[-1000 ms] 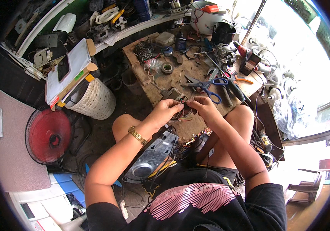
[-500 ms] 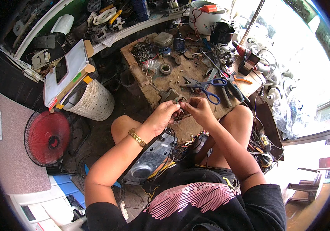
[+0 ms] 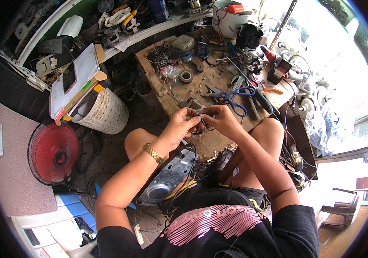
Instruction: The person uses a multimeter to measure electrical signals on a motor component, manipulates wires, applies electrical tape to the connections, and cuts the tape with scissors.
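Way left of the blue-handled scissors [image 3: 226, 95] there's a white lattice basket [image 3: 108, 114], with a flat white board [image 3: 77, 77] lying over its top and a dark slab [image 3: 69, 79] on that. Up and left of the scissors, a see-through plastic box [image 3: 183, 43] sits on the wooden counter [image 3: 213, 141]. Just below-left of them, the left hand [image 3: 185, 122] is pinched, thumb to fingertips, on thin wires [image 3: 198, 111], one green; fingers cover most, so that's my best read. The right hand [image 3: 221, 119], just below the scissors, pinches the same bunch. Far beyond them: a white bucket [image 3: 225, 28], red-orange box [image 3: 235, 8] on its rim, then a black pot [image 3: 248, 38] slightly right.
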The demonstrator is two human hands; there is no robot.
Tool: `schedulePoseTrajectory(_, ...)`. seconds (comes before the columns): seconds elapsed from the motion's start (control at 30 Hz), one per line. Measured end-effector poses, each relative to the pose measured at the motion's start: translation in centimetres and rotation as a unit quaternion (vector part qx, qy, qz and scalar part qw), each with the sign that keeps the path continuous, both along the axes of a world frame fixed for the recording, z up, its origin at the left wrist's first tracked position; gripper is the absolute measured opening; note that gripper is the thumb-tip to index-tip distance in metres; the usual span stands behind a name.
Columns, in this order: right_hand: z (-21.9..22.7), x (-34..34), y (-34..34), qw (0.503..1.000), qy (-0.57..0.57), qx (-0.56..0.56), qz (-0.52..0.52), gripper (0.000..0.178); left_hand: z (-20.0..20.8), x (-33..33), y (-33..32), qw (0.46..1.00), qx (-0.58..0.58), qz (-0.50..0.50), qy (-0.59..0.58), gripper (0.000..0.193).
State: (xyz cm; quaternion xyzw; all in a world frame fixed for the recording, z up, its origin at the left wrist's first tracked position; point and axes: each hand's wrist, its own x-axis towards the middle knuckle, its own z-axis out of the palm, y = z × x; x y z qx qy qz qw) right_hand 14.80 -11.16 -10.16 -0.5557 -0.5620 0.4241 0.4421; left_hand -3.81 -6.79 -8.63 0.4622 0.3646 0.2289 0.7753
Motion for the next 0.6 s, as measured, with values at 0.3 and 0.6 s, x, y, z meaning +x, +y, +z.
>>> schedulePoseTrajectory(0.3,0.5,0.3,-1.1,0.999,-0.034,-0.022,-0.03,0.016,0.4,-0.3,0.5,0.993,0.089,-0.039,0.065,0.015)
schedulePoseTrajectory(0.6,0.2,0.7,-1.1,0.967,0.216,-0.132,-0.01,0.018,0.0,0.0,0.9,0.982,0.164,-0.038,0.086,0.019)
